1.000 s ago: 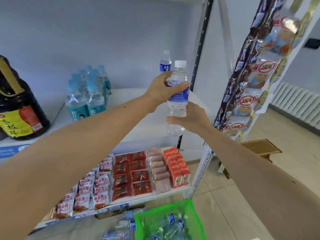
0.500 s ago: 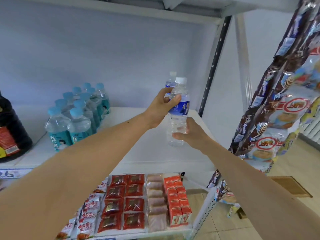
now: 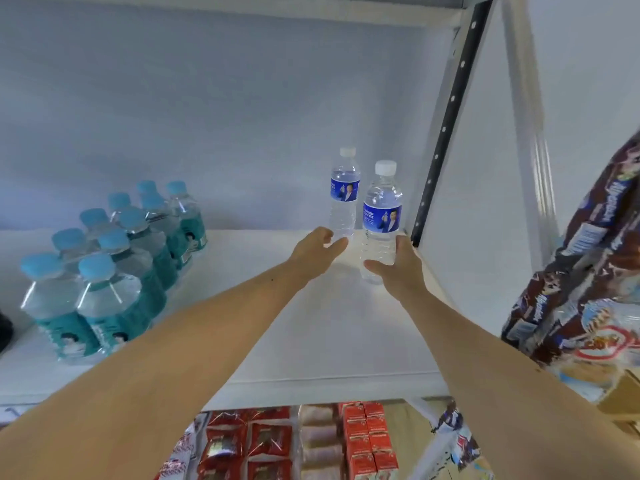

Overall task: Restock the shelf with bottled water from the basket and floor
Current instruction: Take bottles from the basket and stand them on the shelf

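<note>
A clear water bottle with a white cap and blue label stands upright at the back right of the white shelf. My right hand grips its lower body. A second bottle of the same kind stands just behind it to the left, near the back wall. My left hand hovers beside that bottle's base with relaxed fingers, holding nothing. The basket and floor are out of view.
A shrink-wrapped pack of teal-labelled bottles with blue caps fills the shelf's left side. A black perforated upright stands right of the bottles. Hanging snack packets crowd the right edge. Red snack packs lie on the lower shelf.
My left hand has let go of the bottle's label and moved left. My right hand has carried the bottle deeper onto the shelf. The view has tilted up.
</note>
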Tool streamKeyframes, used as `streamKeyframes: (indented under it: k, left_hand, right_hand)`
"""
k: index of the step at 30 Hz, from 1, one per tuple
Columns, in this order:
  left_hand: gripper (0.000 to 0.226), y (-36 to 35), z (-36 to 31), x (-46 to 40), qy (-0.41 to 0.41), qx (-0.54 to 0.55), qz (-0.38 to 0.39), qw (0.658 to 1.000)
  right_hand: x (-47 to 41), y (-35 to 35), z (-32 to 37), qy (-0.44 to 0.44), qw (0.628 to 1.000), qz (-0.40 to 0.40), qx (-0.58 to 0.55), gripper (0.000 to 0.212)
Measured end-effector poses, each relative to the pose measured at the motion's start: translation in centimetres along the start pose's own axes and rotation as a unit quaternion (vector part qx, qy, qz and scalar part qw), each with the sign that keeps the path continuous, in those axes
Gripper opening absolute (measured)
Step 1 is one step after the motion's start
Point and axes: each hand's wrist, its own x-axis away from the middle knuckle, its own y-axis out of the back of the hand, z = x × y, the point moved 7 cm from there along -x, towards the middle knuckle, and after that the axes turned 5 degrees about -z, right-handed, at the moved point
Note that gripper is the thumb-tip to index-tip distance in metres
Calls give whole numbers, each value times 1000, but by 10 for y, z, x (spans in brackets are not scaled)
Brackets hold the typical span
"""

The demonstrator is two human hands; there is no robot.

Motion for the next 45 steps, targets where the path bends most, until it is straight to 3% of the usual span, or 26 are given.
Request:
streamKeyframes:
  k: [10,17,26,38,45]
  left_hand:
    - [69,-31,19,-51,-79,-162,62,982]
    - [67,-46,30,-82,-80,-210,53,973]
    - [88,-60,41,-87,-54,-296,64,952]
    - [96,-57,45,-88,-47,-297,71,951]
    - [86,-50,48,-74,-34,-209,86,974]
  right_hand:
    - [-60,-25,-16,-17,999,-10,26,57]
    - [-93,-38,-28,-33,998,-38,21,64]
    - [-118,-47,-29,-24,998,-40,46,64]
    - [-134,-50,-25,-27,996,-23,77,67]
    - [-128,-42,-28,-47,996,-12,78,81]
